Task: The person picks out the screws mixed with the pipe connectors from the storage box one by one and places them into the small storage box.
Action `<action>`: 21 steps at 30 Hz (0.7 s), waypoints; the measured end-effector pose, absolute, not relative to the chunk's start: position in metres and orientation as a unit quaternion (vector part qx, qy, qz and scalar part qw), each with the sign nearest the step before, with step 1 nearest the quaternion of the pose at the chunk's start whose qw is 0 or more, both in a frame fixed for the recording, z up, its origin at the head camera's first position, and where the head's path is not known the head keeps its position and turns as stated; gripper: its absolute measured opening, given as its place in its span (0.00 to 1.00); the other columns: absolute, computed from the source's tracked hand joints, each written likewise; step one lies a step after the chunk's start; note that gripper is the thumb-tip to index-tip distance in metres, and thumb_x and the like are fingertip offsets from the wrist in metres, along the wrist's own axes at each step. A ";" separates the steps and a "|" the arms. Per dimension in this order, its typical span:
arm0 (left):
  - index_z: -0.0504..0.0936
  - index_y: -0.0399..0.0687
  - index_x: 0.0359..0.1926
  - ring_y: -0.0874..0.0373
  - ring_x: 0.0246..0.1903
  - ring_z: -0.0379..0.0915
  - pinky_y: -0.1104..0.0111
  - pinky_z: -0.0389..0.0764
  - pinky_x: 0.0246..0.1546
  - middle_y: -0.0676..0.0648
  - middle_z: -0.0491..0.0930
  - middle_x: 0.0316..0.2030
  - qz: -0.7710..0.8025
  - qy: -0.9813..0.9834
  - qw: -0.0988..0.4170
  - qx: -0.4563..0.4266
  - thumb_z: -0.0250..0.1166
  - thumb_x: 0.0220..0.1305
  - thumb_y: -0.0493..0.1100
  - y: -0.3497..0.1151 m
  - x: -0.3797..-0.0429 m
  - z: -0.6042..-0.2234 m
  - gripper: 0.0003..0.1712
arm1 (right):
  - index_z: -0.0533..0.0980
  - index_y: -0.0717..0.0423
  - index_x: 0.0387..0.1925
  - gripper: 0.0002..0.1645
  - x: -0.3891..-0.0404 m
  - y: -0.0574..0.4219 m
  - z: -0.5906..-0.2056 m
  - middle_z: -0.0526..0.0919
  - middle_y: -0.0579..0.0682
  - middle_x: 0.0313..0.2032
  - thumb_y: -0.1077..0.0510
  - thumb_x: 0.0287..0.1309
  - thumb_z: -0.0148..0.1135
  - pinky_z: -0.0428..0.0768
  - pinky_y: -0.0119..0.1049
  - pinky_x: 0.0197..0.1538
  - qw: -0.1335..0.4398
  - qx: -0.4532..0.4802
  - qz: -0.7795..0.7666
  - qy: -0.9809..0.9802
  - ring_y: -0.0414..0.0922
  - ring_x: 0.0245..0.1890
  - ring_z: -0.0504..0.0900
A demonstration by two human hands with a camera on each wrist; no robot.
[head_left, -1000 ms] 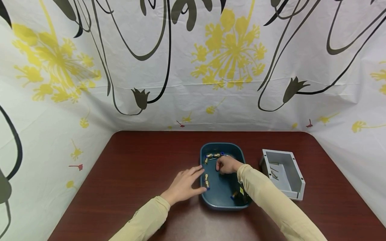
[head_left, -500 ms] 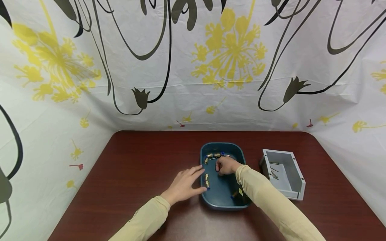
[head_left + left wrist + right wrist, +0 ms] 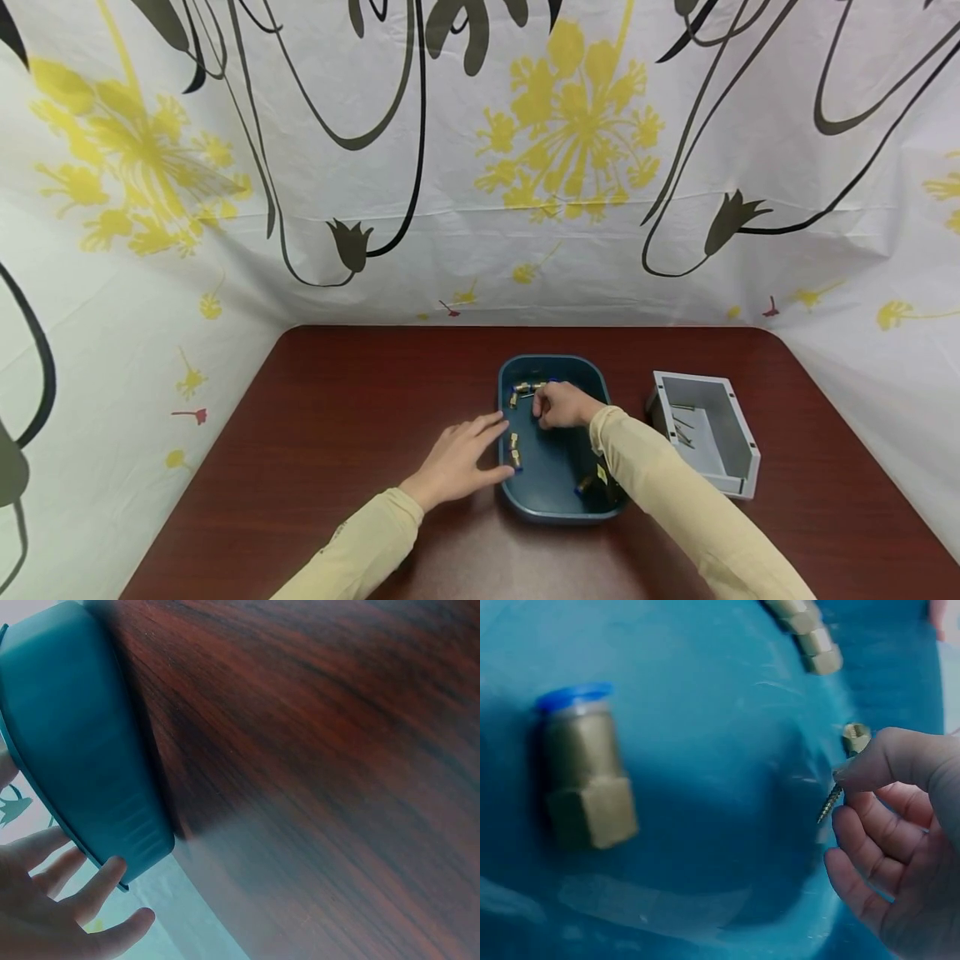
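My right hand is inside the blue-green plastic tub. In the right wrist view, its thumb and fingers pinch a small screw, threaded end pointing down; the screw's head is hidden. A brass fitting appears just beyond the thumb. Nearer that camera lies a brass fitting with a blue collar. My left hand is spread at the tub's left side, and in the left wrist view its fingertips touch the rim. More brass fittings lie along the tub's left wall.
To the right of the tub stands a grey open box with several screws inside. Both containers are on a dark red-brown wooden table. A flower-patterned cloth hangs behind and at the sides.
My right hand has shifted slightly toward the far end of the tub, now covering part of the fittings there. The left hand and both containers stay where they were.
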State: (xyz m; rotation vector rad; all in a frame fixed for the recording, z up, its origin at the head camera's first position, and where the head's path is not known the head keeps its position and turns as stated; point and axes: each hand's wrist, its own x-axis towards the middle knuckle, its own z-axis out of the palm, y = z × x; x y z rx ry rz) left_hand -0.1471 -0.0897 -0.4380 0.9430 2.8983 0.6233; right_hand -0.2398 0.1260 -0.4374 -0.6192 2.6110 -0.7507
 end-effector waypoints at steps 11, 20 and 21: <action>0.63 0.48 0.63 0.52 0.56 0.59 0.51 0.58 0.52 0.50 0.57 0.62 0.197 0.934 0.007 0.299 0.57 0.55 0.61 -0.089 -0.147 -0.439 0.38 | 0.73 0.60 0.28 0.05 -0.244 0.141 -0.401 0.73 0.46 0.21 0.69 0.45 0.57 0.68 0.34 0.26 0.156 -0.269 -0.281 0.908 0.41 0.19 0.68; 0.62 0.49 0.63 0.52 0.57 0.58 0.52 0.57 0.53 0.50 0.57 0.62 0.202 0.933 0.012 0.297 0.56 0.54 0.63 -0.088 -0.147 -0.439 0.39 | 0.72 0.62 0.28 0.04 -0.247 0.169 -0.375 0.73 0.48 0.21 0.69 0.45 0.56 0.67 0.36 0.26 0.129 -0.261 -0.272 0.917 0.43 0.19 0.67; 0.62 0.49 0.63 0.52 0.57 0.58 0.52 0.57 0.53 0.50 0.57 0.62 0.202 0.933 0.013 0.297 0.56 0.54 0.63 -0.088 -0.147 -0.439 0.39 | 0.72 0.62 0.28 0.04 -0.247 0.173 -0.372 0.73 0.48 0.21 0.69 0.45 0.56 0.67 0.36 0.27 0.126 -0.259 -0.270 0.919 0.43 0.19 0.67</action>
